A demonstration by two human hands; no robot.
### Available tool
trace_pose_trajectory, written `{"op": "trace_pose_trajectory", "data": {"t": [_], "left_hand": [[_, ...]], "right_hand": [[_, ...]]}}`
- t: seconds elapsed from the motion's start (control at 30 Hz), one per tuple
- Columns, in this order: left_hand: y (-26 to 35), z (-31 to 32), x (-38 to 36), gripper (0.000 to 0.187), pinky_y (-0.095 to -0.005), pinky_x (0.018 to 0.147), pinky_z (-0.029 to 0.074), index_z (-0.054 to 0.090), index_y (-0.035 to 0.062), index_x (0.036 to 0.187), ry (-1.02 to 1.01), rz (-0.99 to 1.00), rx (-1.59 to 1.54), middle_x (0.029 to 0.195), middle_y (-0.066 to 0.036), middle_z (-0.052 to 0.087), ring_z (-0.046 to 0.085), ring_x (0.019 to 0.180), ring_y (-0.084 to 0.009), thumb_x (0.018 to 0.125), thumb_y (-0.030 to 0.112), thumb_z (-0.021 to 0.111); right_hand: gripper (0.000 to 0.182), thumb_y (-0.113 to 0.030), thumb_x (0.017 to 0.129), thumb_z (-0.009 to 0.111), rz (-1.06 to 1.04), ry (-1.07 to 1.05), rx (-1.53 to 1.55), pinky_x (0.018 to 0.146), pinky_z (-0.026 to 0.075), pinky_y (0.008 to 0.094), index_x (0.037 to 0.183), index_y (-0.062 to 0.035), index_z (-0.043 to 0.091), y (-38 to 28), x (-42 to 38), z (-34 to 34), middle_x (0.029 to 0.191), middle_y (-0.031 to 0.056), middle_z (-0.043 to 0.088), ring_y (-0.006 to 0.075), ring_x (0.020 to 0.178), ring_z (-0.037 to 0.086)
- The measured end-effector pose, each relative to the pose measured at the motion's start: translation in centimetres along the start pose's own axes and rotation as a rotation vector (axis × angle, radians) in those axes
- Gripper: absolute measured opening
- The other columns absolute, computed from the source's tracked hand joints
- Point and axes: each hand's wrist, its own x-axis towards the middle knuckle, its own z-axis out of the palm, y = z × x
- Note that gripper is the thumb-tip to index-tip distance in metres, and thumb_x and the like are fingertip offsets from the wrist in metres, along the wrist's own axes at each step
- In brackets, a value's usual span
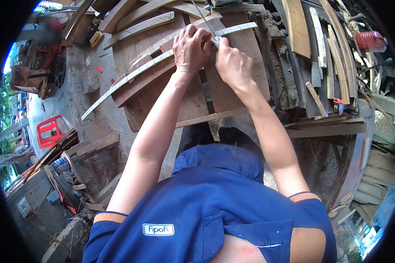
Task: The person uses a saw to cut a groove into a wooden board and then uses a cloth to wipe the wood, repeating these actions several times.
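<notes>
A long, pale, curved wooden strip (140,69) with evenly spaced dark marks lies across the bench, over darker curved boards. My left hand (192,49) is closed around this strip near its middle, fingers curled. Close beside it, my right hand (233,61) is closed on the grey end of a long, thin metal tool (205,18). The tool points away from me, crossing the strip between my hands. Its exact kind cannot be made out, and my fingers hide part of its grip.
The wooden bench (232,83) has gaps between its boards. Curved wooden pieces (140,28) lie at the back left, and more boards (296,28) at the right with a tape measure (338,106). A red plastic stool (48,132) and a machine (39,72) stand left.
</notes>
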Motion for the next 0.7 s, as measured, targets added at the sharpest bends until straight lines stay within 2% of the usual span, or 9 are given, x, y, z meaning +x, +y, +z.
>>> {"op": "trace_pose_trajectory", "data": {"t": [0.1, 0.23, 0.37, 0.63, 0.7], "left_hand": [[0.1, -0.1, 0.0, 0.012, -0.0422, 0.081, 0.046, 0.070, 0.0164, 0.090, -0.006, 0.008, 0.007, 0.093, -0.004, 0.059, 0.060, 0.094, -0.0264, 0.081, 0.024, 0.073], [0.0, -0.1, 0.1, 0.012, -0.0418, 0.082, 0.046, 0.070, 0.0166, 0.090, -0.018, -0.008, 0.012, 0.093, -0.004, 0.059, 0.060, 0.095, -0.0262, 0.081, 0.024, 0.073], [0.0, 0.0, 0.1, 0.012, -0.0418, 0.083, 0.046, 0.070, 0.0168, 0.090, -0.011, -0.003, -0.008, 0.093, -0.003, 0.059, 0.060, 0.096, -0.0254, 0.081, 0.024, 0.073], [0.0, -0.1, -0.2, 0.013, -0.0416, 0.083, 0.046, 0.070, 0.0168, 0.090, -0.011, -0.008, 0.027, 0.094, -0.003, 0.059, 0.060, 0.096, -0.0254, 0.081, 0.026, 0.073], [0.1, 0.1, -0.1, 0.014, -0.0415, 0.083, 0.046, 0.070, 0.0169, 0.091, -0.006, -0.020, 0.011, 0.095, -0.003, 0.060, 0.061, 0.097, -0.0252, 0.081, 0.026, 0.074]], "right_hand": [[0.015, -0.012, 0.096, 0.046, -0.027, 0.045, 0.020, 0.070, 0.060, 0.0503, 0.104, -0.0024, 0.054, 0.4, -0.6, 0.4, 0.082, 0.0247, 0.072, 0.0397, 0.079, 0.074], [0.014, -0.012, 0.096, 0.047, 0.065, -0.088, -0.034, 0.070, 0.060, 0.0505, 0.104, -0.0026, 0.054, 0.4, -3.8, -1.5, 0.082, 0.0249, 0.072, 0.0406, 0.079, 0.073], [0.014, -0.013, 0.096, 0.049, 0.011, -0.006, 0.021, 0.070, 0.060, 0.0506, 0.103, -0.0029, 0.054, 0.1, 0.3, 0.0, 0.082, 0.0248, 0.072, 0.0405, 0.081, 0.073], [0.018, -0.018, 0.101, 0.042, 0.025, -0.059, -0.008, 0.067, 0.059, 0.0533, 0.106, -0.0043, 0.052, 1.3, -3.9, -1.0, 0.078, 0.0246, 0.071, 0.0408, 0.077, 0.073], [0.017, -0.017, 0.100, 0.042, 0.025, -0.031, 0.040, 0.068, 0.059, 0.0531, 0.106, -0.0038, 0.053, 1.0, -1.7, -0.4, 0.079, 0.0244, 0.072, 0.0410, 0.078, 0.073]]}}
